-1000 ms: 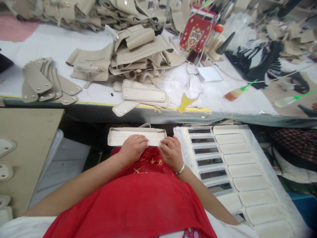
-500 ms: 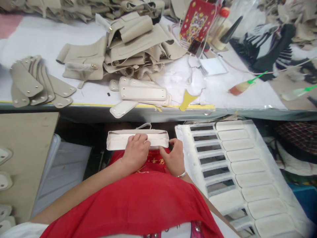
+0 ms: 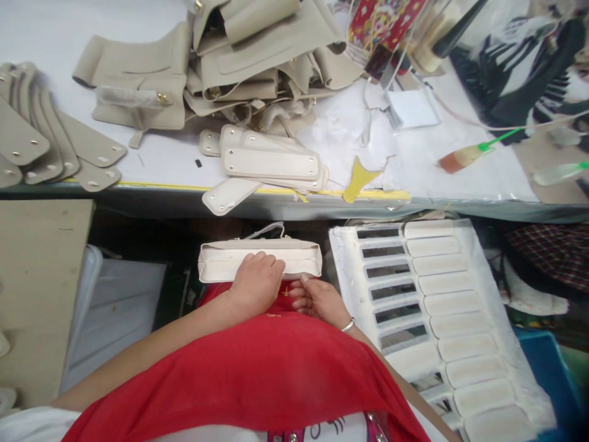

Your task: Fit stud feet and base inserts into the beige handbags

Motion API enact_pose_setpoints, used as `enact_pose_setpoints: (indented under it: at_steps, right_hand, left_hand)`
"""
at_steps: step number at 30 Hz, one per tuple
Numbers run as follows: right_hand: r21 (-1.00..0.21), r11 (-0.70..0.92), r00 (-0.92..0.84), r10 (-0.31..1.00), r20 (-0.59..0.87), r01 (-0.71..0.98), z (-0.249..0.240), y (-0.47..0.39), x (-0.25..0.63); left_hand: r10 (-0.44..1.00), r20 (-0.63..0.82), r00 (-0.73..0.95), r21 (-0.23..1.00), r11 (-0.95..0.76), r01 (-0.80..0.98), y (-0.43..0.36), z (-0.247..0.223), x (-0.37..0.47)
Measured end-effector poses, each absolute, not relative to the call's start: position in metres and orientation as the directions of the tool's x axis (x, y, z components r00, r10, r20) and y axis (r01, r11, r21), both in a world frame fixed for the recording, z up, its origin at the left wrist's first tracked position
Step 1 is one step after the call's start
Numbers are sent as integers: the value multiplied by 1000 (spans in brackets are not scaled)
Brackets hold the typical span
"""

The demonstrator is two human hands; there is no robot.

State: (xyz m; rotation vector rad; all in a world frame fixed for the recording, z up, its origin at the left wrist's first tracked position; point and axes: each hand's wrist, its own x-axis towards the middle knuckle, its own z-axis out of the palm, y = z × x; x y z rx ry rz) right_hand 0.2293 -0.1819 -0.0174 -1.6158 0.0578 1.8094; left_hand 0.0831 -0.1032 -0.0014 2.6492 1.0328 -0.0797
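Observation:
A small cream handbag (image 3: 216, 268) rests at my lap, its long opening facing up and a thin strap loop (image 3: 271, 229) behind it. My left hand (image 3: 258, 281) is closed over its near edge, the fingers bent into the opening and the thumb hidden. At the same edge, farther right, my right hand (image 3: 319, 299) has its thumb and index finger against the bag's rim. Its other fingers curl below, over the red apron (image 3: 257, 368). Whether a small part is pinched there is hard to see.
On the white-topped table ahead lie beige bag pieces (image 3: 267, 61), riveted cream strips (image 3: 271, 161), a yellow scraper-like piece (image 3: 361, 179) and a green-tipped bottle (image 3: 462, 158). To my right stands a slotted board (image 3: 343, 264) with cream panels. A wooden board (image 3: 41, 276) is at left.
My right hand has left the bag's right end and turned inward along the near edge. My left hand keeps its grip. The view has tilted down, so the table items sit higher.

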Motion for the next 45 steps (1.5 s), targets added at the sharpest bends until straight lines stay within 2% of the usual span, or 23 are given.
enact_pose_setpoints:
  at_steps: [7,12,17,26,36,45]
  right_hand:
    - [-428,-729,78,461,-884,-534,-17,-173,214]
    - [-433,-718,141,431,-891,-545,-14,-169,208]
    - [-418,-730,150,405,-902,-541,-13,-165,202]
    - [-406,-751,85,427,-900,-520,-16,-156,182]
    - [-498,-744,-1,557,-830,-445,-25,-156,159]
    - [-429,-754,25,482,-876,-498,-19,-147,139]
  left_hand:
    - [642,-138,754,287,-703,651,-97,-2,79]
    - [543,-47,838,304,-792,530,-90,-9,52]
    - [535,-77,842,333,-782,527,-82,-13,35]
    - [609,-107,786,343,-719,604,-83,-13,39]
    - [611,-66,789,318,-736,597,-85,-11,33]
    - [726,-41,686,262,-655,709,-83,-6,-20]
